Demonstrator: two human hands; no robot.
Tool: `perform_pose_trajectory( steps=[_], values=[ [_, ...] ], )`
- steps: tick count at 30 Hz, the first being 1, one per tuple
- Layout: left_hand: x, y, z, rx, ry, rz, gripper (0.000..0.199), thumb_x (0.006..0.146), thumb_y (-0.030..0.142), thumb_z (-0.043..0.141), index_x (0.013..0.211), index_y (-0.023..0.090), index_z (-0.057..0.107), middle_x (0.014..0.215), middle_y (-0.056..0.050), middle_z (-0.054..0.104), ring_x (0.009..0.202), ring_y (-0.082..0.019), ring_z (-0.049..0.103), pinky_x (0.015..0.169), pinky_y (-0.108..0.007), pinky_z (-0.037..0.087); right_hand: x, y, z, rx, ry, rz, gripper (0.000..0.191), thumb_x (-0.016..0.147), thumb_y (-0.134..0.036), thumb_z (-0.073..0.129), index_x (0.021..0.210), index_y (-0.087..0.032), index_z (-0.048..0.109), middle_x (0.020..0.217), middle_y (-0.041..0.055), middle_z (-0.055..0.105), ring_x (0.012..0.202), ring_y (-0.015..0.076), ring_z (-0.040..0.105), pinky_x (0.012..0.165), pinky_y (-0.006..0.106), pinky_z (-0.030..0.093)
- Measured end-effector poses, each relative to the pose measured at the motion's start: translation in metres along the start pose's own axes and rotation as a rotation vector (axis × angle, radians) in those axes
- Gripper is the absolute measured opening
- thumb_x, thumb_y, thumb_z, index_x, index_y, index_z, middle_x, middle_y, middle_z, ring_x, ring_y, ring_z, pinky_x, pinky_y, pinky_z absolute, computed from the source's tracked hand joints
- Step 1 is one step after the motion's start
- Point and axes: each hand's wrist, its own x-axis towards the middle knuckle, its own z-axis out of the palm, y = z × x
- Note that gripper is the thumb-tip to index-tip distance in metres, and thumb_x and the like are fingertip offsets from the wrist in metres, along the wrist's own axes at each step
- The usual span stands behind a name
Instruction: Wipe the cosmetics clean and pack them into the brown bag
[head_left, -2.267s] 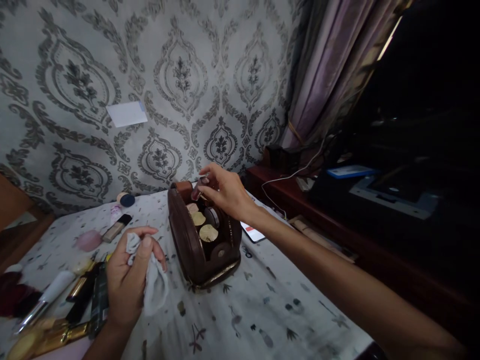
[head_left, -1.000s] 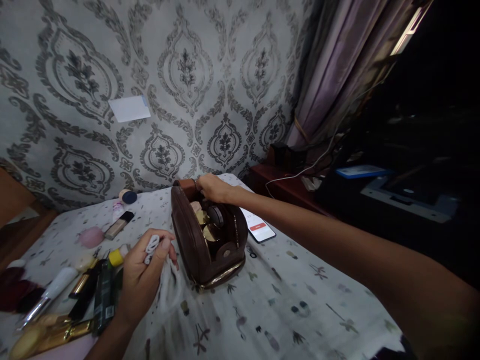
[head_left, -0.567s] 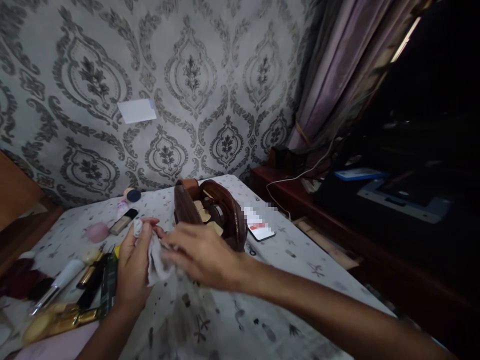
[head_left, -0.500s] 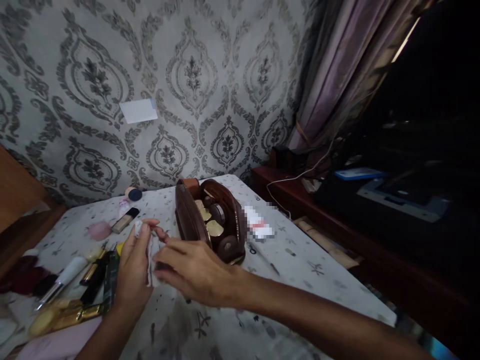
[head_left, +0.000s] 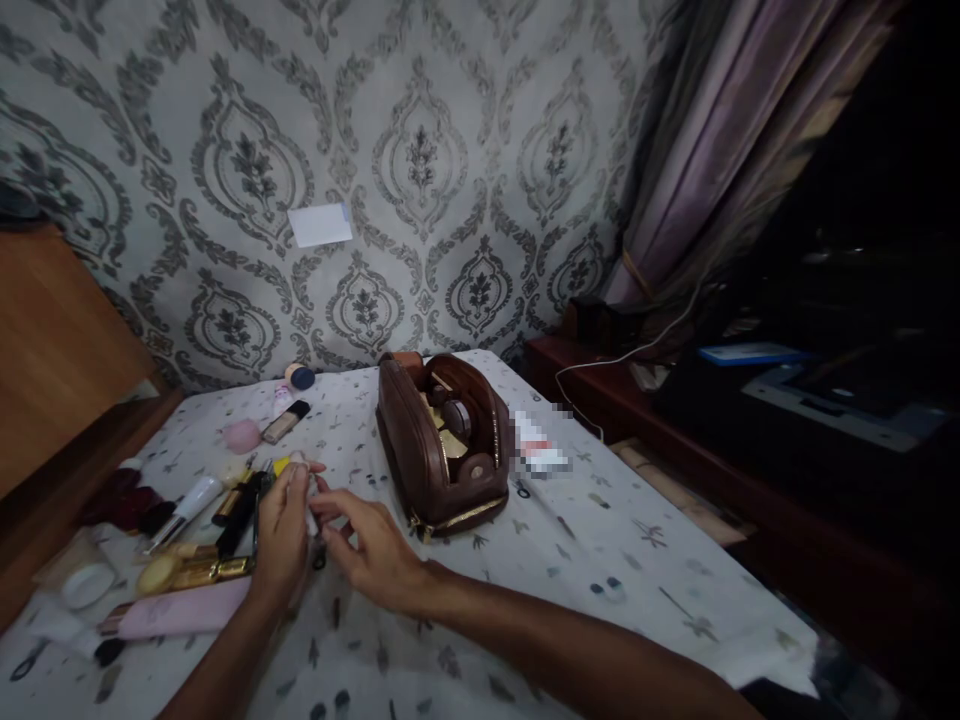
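My left hand is closed around a crumpled white tissue, of which only a narrow strip shows between the fingers. Whether something is wrapped inside the tissue I cannot tell. My right hand is close beside it, fingers bent and thumb apart, the fingertips at the tissue's edge. Just beyond the hands stands a brown cosmetic bag, unzipped, with round gold and dark compacts inside. Left of my left hand lie makeup items, among them a pink tube, a white-handled brush and gold-coloured tubes.
A foundation bottle, a pink sponge and a round dark-lidded container lie toward the back of the patterned tablecloth. A wooden panel borders the left. Right of the table is a dark red ledge with a white cable.
The view has turned left, so everything sits further right. My right hand's fingers have loosened and spread. Less of the tissue shows now in my left hand.
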Motion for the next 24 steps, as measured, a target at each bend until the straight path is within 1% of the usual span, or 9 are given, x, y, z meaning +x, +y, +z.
perform_pose_trajectory(
  steps=[1,4,6,8,12,15,18,21,24],
  values=[
    [0.0,-0.003,-0.002,0.016,-0.008,0.004,0.041,0.088,0.058,0.054,0.087,0.018,0.063,0.068,0.001,0.058,0.061,-0.014,0.055,0.057,-0.024,0.046,-0.005,0.006,0.004,-0.023,0.011,-0.019,0.031,0.086,-0.012,0.047,0.114,-0.017,0.06,0.1,0.0066,0.071,0.091,0.0165,0.068,0.074,0.025,0.053],
    [-0.003,-0.012,-0.007,0.119,-0.062,0.057,0.038,0.089,0.054,0.053,0.084,0.018,0.062,0.063,0.003,0.054,0.057,-0.013,0.052,0.054,-0.023,0.044,-0.022,0.026,0.014,-0.085,0.054,-0.099,0.029,0.086,-0.01,0.045,0.108,-0.016,0.061,0.09,0.0067,0.069,0.083,0.0168,0.065,0.077,0.027,0.053],
    [-0.005,-0.017,-0.011,0.197,-0.098,0.083,0.036,0.089,0.052,0.051,0.083,0.018,0.061,0.06,0.004,0.051,0.053,-0.013,0.05,0.051,-0.023,0.042,-0.031,0.036,0.019,-0.086,0.04,-0.135,0.028,0.085,-0.009,0.044,0.106,-0.016,0.062,0.087,0.0059,0.068,0.081,0.0163,0.064,0.077,0.027,0.053],
    [-0.006,-0.023,-0.014,0.271,-0.143,0.101,0.034,0.09,0.05,0.048,0.084,0.019,0.061,0.058,0.005,0.051,0.05,-0.012,0.049,0.048,-0.022,0.041,-0.035,0.041,0.022,-0.065,0.01,-0.127,0.027,0.085,-0.008,0.044,0.102,-0.018,0.063,0.087,0.0053,0.067,0.081,0.0158,0.063,0.078,0.026,0.052],
    [-0.005,-0.029,-0.017,0.41,-0.249,0.21,0.032,0.091,0.045,0.046,0.085,0.02,0.064,0.06,0.004,0.057,0.049,-0.013,0.052,0.049,-0.022,0.043,-0.033,0.044,0.024,-0.023,-0.008,-0.088,0.025,0.082,-0.007,0.046,0.094,-0.019,0.063,0.085,0.0046,0.065,0.082,0.0165,0.063,0.08,0.026,0.051],
    [-0.004,-0.029,-0.016,0.472,-0.261,0.328,0.029,0.091,0.039,0.045,0.081,0.019,0.064,0.065,0.002,0.064,0.054,-0.013,0.059,0.053,-0.022,0.047,-0.031,0.043,0.024,-0.002,0.005,-0.062,0.023,0.08,-0.006,0.047,0.089,-0.02,0.063,0.083,0.0042,0.066,0.082,0.0168,0.063,0.08,0.026,0.051],
    [-0.005,-0.025,-0.014,0.487,-0.264,0.407,0.027,0.093,0.033,0.045,0.079,0.019,0.063,0.065,0.002,0.067,0.058,-0.013,0.064,0.056,-0.02,0.049,-0.031,0.042,0.024,0.012,-0.003,-0.027,0.023,0.08,-0.005,0.046,0.086,-0.02,0.063,0.084,0.0042,0.066,0.084,0.017,0.063,0.081,0.026,0.05],
    [-0.006,-0.023,-0.014,0.487,-0.266,0.473,0.025,0.095,0.027,0.044,0.08,0.019,0.063,0.065,0.002,0.066,0.058,-0.011,0.065,0.057,-0.018,0.048,-0.031,0.042,0.024,0.02,-0.022,0.003,0.022,0.08,-0.006,0.046,0.085,-0.021,0.062,0.084,0.0034,0.065,0.083,0.0166,0.062,0.081,0.025,0.049],
    [-0.008,-0.025,-0.015,0.493,-0.298,0.527,0.023,0.096,0.023,0.043,0.082,0.02,0.061,0.066,0.003,0.065,0.057,-0.01,0.063,0.057,-0.017,0.046,-0.031,0.042,0.023,0.018,-0.016,0.008,0.02,0.08,-0.007,0.046,0.082,-0.021,0.06,0.082,0.0026,0.063,0.081,0.0161,0.061,0.079,0.025,0.049]
  ],
)
